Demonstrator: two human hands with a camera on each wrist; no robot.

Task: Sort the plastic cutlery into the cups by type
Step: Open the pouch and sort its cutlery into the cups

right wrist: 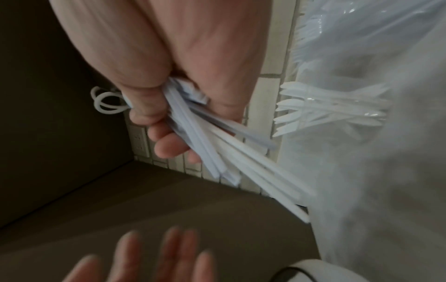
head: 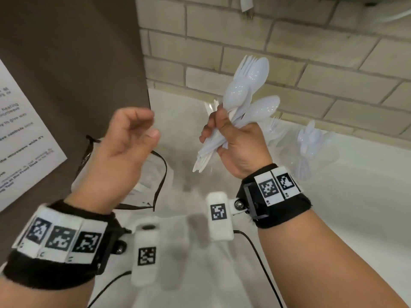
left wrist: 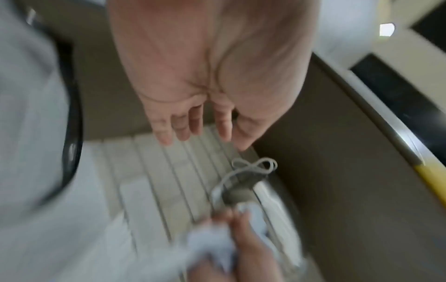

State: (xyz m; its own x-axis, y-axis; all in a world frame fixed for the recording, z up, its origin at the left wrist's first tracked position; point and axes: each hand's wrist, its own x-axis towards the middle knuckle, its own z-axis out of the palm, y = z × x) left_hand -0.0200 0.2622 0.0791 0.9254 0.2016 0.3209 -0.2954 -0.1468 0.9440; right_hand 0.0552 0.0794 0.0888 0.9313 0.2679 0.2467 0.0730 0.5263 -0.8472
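The right hand (head: 235,141) is curling its fingers round a bundle of cutlery (head: 240,103), smooth glossy white plastic, held above the pale counter (head: 355,207). The bundle's long axis is running diagonally, rounded spoon bowls and fork tines pointing up toward the brick wall (head: 311,52), thin flat handles pointing down-left. The left hand (head: 124,147) is hanging beside it, fingers loosely bent, holding nothing. Only the right wrist view is showing knives (right wrist: 325,110) standing in a clear cup (right wrist: 366,106)
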